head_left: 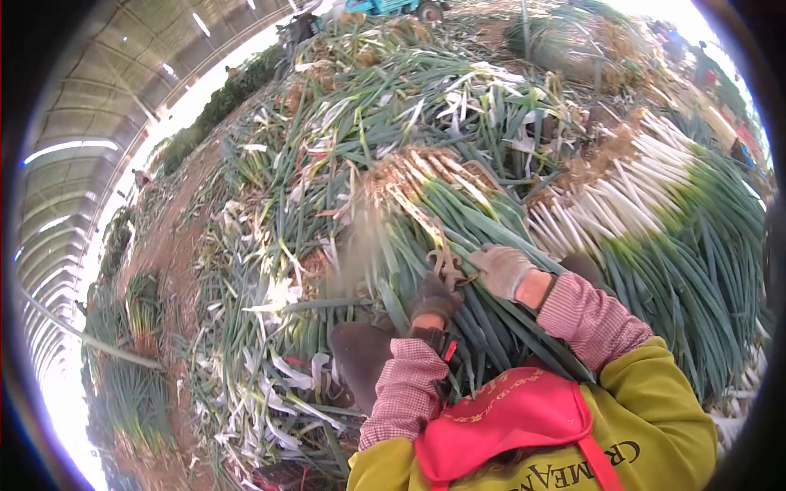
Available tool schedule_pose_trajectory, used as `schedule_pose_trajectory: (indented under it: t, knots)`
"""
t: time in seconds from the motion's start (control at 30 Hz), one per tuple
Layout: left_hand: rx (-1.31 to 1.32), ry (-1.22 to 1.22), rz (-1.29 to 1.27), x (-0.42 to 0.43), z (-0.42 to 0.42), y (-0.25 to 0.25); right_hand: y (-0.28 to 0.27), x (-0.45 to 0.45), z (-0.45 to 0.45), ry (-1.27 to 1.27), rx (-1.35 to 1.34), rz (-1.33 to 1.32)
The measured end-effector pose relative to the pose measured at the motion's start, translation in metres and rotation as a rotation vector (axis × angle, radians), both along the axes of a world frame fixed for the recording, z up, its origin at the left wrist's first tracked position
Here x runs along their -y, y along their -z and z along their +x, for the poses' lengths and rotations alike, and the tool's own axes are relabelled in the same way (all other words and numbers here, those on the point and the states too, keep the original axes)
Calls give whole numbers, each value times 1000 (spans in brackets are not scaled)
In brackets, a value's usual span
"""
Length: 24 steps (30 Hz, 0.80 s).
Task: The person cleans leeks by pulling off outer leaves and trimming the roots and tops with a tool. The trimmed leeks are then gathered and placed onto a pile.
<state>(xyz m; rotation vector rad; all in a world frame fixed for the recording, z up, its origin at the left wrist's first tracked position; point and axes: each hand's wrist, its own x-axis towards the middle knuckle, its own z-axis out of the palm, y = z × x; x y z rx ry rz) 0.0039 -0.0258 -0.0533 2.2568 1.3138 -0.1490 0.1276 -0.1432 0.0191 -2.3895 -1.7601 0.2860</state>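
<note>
Both my hands wear gloves and work over a pile of green onions [491, 221] lying across my lap, roots pointing away from me. My left hand [435, 299], in a dark glove, is closed near a brown object that looks like twisted leaves or a tool; I cannot make out which. Just right of it, my right hand [499, 270], in a pale grey glove, has its fingers closed on the green leaves. Brown roots and pale stems show at the pile's far end.
A large row of white-stemmed onions [630, 196] lies at the right. Loose leaves and peelings [286, 237] cover the ground ahead and left. Tied bundles [143, 315] stand at the far left. A blue vehicle [393, 8] is at the top.
</note>
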Motion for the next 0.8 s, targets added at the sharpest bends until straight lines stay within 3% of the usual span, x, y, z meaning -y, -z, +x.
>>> schedule_pose_trajectory:
  t: [0.07, 0.13, 0.27, 0.4, 0.8]
  knots:
    - [105, 0, -66, -11, -4, 20, 32, -34, 1, -48, 2, -117]
    - [158, -48, -103, -9, -25, -1, 53, -57, 2, -17, 26, -248]
    - [110, 102, -8, 4, -72, 31, 104, -68, 5, 70, 84, 23]
    - [19, 107, -177, 42, -82, -45, 80, -70, 3, 82, 44, -64]
    - [-54, 113, -207, 20, -62, -41, 105, -84, 7, 278, -164, -88]
